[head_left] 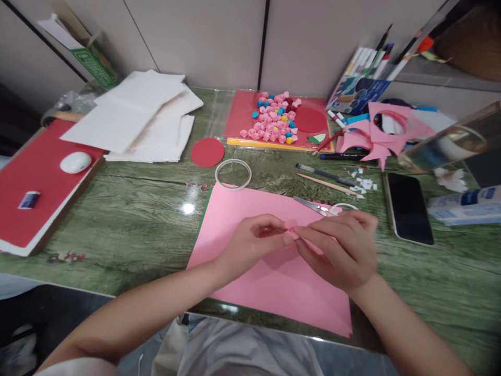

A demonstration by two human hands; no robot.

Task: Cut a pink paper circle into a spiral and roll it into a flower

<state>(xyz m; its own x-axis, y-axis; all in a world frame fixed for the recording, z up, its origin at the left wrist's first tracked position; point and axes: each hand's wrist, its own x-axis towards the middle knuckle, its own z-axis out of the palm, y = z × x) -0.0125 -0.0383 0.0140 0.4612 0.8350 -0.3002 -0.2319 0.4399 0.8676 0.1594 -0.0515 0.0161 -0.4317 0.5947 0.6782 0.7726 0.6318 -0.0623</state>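
Between the fingertips of both hands is a small pink paper piece. My left hand pinches it from the left, and my right hand grips its right side. Both are held above large pink paper sheets. Scissors with white handles lie at the top right of the sheets, partly behind my right hand. A tape roll touches the sheets' upper edge, with a red paper circle beside it. Farther back, many small pink, blue and yellow pieces rest on a red packet.
White papers and a red board with a white mouse lie left. At right are a phone, pink cut-out scraps, a pen, a wooden stick and a marker box.
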